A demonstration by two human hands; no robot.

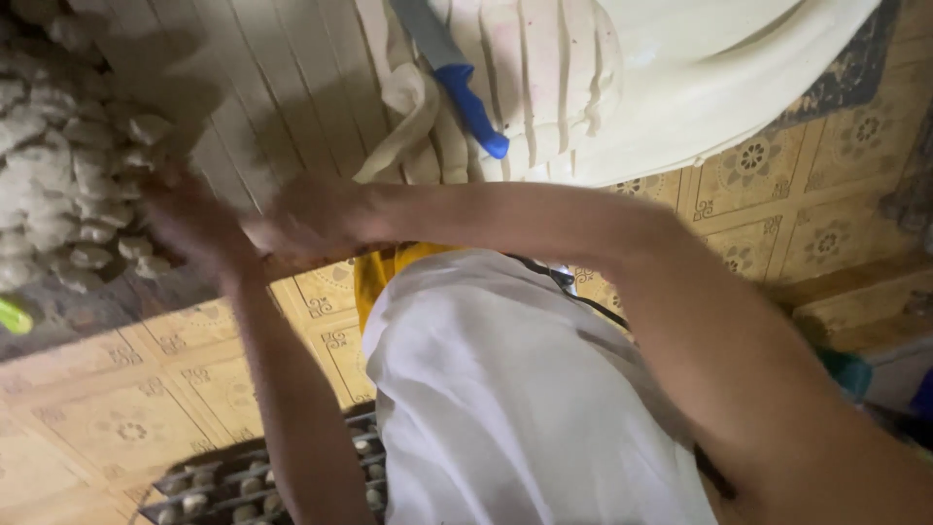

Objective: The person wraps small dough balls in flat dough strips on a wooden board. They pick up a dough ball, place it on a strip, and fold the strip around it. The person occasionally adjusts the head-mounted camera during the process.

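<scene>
My left hand (190, 226) and my right hand (313, 214) meet over the near edge of a pale wooden board (277, 87). Both are blurred by motion, palms close together. Whether anything lies between them I cannot tell. A heap of small pale dough lumps (58, 165) sits just left of my left hand. Beyond my right hand lies a big slab of dough cut into strips (583, 78), and a knife with a blue handle (471, 102) rests on it.
A dark grid tray (233, 486) holding small dough balls is at the bottom, beside my white shirt (505, 389). Patterned yellow flooring (777, 194) surrounds the board. A green object (12, 316) shows at the left edge.
</scene>
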